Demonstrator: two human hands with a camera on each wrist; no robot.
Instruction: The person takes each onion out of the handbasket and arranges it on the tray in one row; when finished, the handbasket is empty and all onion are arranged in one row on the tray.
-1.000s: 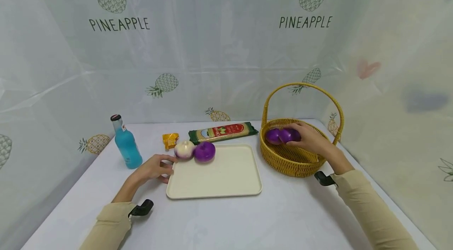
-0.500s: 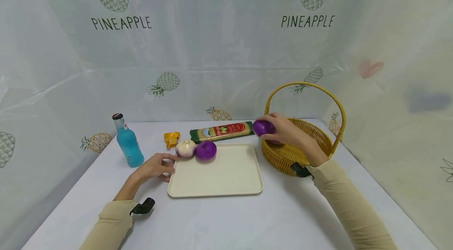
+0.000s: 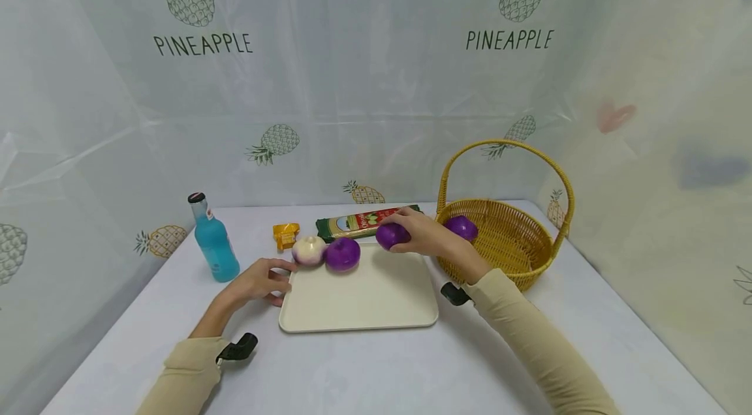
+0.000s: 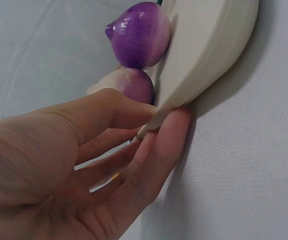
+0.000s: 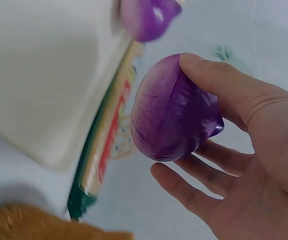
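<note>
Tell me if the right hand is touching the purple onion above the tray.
Touching. The right wrist view shows it plainly: the thumb of the right hand lies directly on the purple onion, with no gap between them.

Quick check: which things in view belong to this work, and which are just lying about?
Likely part of the job:
held onion, gripped by the right hand
tray, its rim pinched by the left hand
pale onion and purple onion at the tray's far left corner
basket, with another onion inside

Apparently just lying about:
blue bottle
orange packet
long packet
</note>
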